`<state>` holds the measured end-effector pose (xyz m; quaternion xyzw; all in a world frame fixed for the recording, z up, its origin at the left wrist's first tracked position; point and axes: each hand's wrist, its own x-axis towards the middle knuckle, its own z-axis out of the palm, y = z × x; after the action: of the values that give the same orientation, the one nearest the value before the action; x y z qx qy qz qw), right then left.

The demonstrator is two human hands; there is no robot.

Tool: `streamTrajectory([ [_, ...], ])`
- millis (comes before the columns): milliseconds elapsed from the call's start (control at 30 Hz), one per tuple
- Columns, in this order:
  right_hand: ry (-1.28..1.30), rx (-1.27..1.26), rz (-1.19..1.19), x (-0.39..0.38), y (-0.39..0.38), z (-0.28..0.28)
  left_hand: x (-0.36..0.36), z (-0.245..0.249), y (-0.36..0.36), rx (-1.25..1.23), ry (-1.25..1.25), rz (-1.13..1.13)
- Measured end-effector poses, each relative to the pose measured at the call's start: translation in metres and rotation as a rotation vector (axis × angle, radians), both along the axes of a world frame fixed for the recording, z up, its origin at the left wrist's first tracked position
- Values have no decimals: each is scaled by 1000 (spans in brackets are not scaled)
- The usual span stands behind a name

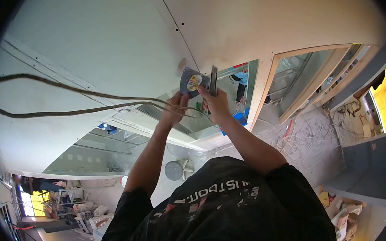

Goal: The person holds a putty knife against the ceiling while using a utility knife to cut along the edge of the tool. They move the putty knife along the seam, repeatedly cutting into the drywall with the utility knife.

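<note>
A putty knife (188, 76) with a broad dark blade and a round yellow-and-white label is up near the plasterboard surface. My left hand (174, 109) grips it from below, fingers closed at its lower end. Just to the right, my right hand (216, 105) is closed around a narrow dark tool (213, 80), seen nearly edge-on, whose kind I cannot make out. My right fingertips reach the putty knife's edge. Behind the tools, a dark seam (178, 27) with small holes beside it runs up the board (117, 36).
Two brown cords (67, 89) stretch from the left toward my hands. A framed opening (275, 77) lies at right, with a person in blue (241, 76) beyond the panels. Below are a round stool (175, 170), tangled cables (299, 143) on the dusty floor, and piled materials (97, 222).
</note>
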<state>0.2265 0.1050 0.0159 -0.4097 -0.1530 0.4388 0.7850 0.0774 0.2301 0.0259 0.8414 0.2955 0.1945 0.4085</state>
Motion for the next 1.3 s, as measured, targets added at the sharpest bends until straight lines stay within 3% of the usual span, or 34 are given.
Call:
streamTrajectory([
  [33,-28,-64,8,2,-4,-6,-5,0,6,293,116,80],
  [133,-165,-164,-78,18,-20,-27,-13,38,27,500,284,173],
  [300,-116,-262,-58,34,-40,-51,-3,96,49,821,460,167],
  [567,-353,-265,-80,42,-38,-52,5,112,42,854,483,156],
  [1000,-423,-248,-1,36,-30,-37,5,103,43,908,470,218],
  [1200,-755,-271,-125,29,-30,-8,6,104,41,904,480,229],
  [1300,-848,-95,-121,25,-27,23,5,102,40,911,460,234],
])
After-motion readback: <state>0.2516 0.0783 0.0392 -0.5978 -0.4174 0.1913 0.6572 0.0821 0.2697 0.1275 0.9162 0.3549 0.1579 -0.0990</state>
